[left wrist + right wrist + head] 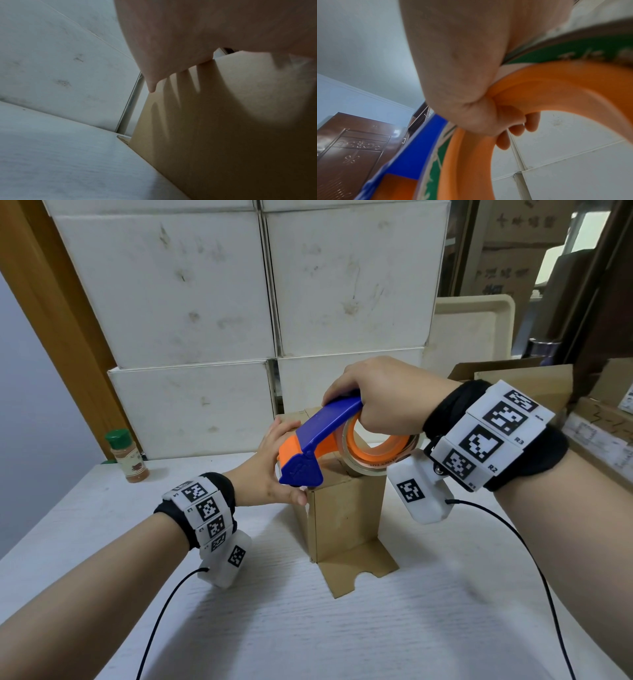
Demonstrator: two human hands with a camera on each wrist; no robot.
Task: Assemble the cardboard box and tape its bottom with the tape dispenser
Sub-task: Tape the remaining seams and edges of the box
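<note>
A small brown cardboard box (pixel 346 511) stands upright on the white table (pixel 308 628), with one bottom flap (pixel 359 570) spread flat towards me. My left hand (pixel 274 470) lies flat against the box's left side, thumb by the near corner; the left wrist view shows the left hand's fingers (pixel 171 54) straight on the cardboard box (pixel 223 121). My right hand (pixel 380 398) grips the blue and orange tape dispenser (pixel 318 440) by its handle, above the box top. The tape roll (pixel 380 455) sits over the top. In the right wrist view the right hand's fingers (pixel 517 128) curl through the orange hub (pixel 547 94).
A spice bottle (pixel 125 457) with a green cap stands at the table's back left. Stacked white boxes (pixel 191 302) form a wall behind. A beige tray (pixel 476 330) and open cardboard cartons (pixel 599 422) sit at the right. Black wrist cables (pixel 164 614) trail over the near table.
</note>
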